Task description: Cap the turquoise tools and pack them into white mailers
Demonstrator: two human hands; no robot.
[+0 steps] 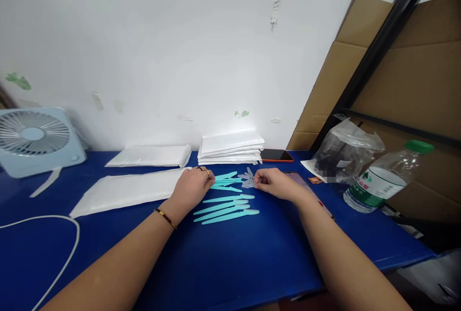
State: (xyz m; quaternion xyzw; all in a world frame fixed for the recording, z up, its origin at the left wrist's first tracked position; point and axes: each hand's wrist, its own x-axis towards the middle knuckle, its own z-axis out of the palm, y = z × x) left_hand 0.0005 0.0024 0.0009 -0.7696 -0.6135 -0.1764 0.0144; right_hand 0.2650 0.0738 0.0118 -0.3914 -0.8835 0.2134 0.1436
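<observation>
Several turquoise eyebrow razors point(230, 210) lie side by side on the blue table. Just behind them, more turquoise razors point(226, 188) fan out in a loose bunch. My left hand point(194, 187) is closed at the left ends of that bunch, its fingertips pinching a razor handle. To the right of the razor heads sits a small pile of translucent plastic blade caps point(248, 176). At the pile's right edge, my right hand point(272, 182) has thumb and fingers pinched together on a cap, which is mostly hidden by the fingers.
White padded packets point(230, 145) are stacked by the wall, with more flat packets point(133, 191) at left. A fan point(34, 138) and white cable point(77, 234) are far left. Phones point(277, 155), a bagged cup point(336, 152) and a water bottle point(382, 181) stand right.
</observation>
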